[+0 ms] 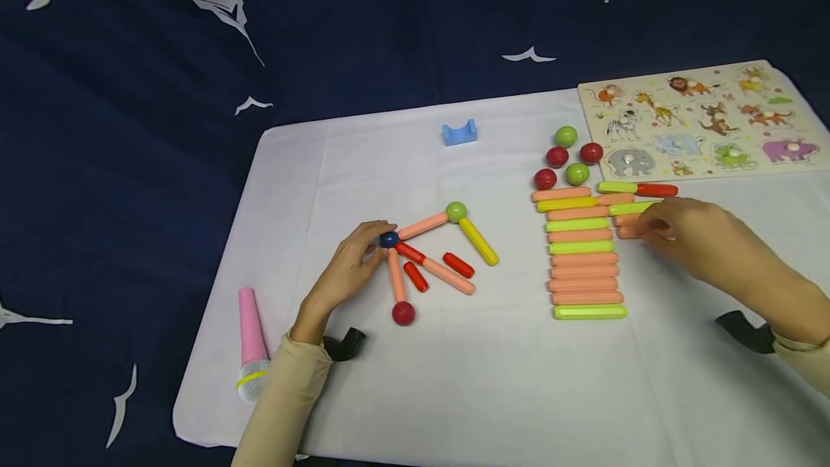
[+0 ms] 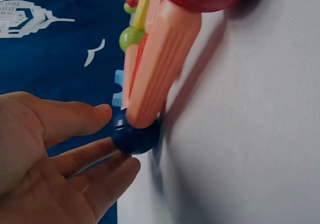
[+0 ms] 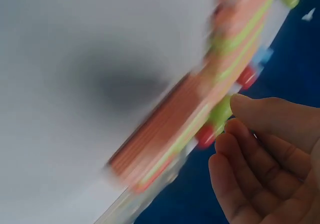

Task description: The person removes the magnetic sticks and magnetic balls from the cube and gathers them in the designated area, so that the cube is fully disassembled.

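My left hand (image 1: 350, 265) holds a dark blue ball (image 2: 135, 134), with thumb and fingers on either side of it. From this ball radiate an orange stick (image 1: 423, 225) to a green ball (image 1: 456, 212), a red stick (image 1: 411, 252) in line with another orange one, and an orange stick (image 2: 165, 63) to a red ball (image 1: 403, 313). A yellow stick (image 1: 478, 241) runs from the green ball. My right hand (image 1: 687, 236) is over the right end of a stack of coloured sticks (image 1: 583, 260), fingers loosely bent; nothing shows between them in the right wrist view.
Two short red sticks (image 1: 458, 265) lie beside the joined pieces. Several red and green balls (image 1: 566, 137) sit near an animal puzzle board (image 1: 707, 121) at the back right. A light blue cradle piece (image 1: 460, 133) stands at the back; a pink toy microphone (image 1: 251, 337) lies left.
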The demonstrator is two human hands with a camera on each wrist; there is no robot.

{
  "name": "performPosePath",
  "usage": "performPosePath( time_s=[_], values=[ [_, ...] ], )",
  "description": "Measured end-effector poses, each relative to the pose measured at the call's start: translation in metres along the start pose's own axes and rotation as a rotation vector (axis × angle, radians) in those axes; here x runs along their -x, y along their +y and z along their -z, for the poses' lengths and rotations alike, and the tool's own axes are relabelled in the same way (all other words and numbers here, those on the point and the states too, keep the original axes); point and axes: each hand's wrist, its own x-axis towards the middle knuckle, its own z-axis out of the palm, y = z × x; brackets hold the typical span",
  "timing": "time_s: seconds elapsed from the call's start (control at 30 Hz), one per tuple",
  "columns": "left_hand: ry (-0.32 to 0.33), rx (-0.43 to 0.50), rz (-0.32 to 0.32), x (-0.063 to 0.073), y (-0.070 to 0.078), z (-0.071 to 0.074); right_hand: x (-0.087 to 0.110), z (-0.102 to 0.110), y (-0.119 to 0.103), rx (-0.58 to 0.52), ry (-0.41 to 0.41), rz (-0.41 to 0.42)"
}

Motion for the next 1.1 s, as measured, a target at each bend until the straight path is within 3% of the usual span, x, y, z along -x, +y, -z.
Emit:
performPosePath(
  time_s=[0.27,0.47,0.6,0.8,1.1],
  values=[
    [0.008,-0.011,0.002,-0.005,-0.001,-0.006,-0.016,-0.010,-0.064,-0.141,-0.065,0.114],
    [0.044,-0.019,-0.017,-0.004,0.001,-0.007,-0.049,-0.026,-0.113,-0.226,-0.072,0.175],
    [0.052,-0.021,-0.012,0.000,0.004,-0.011,-0.071,-0.040,-0.137,-0.207,-0.066,0.198],
    [0.046,-0.013,0.001,0.008,0.005,-0.016,-0.089,-0.060,-0.155,-0.179,-0.082,0.215],
    [0.056,0.010,-0.001,0.016,0.004,-0.014,-0.091,-0.068,-0.159,-0.163,-0.052,0.263]
  ],
)
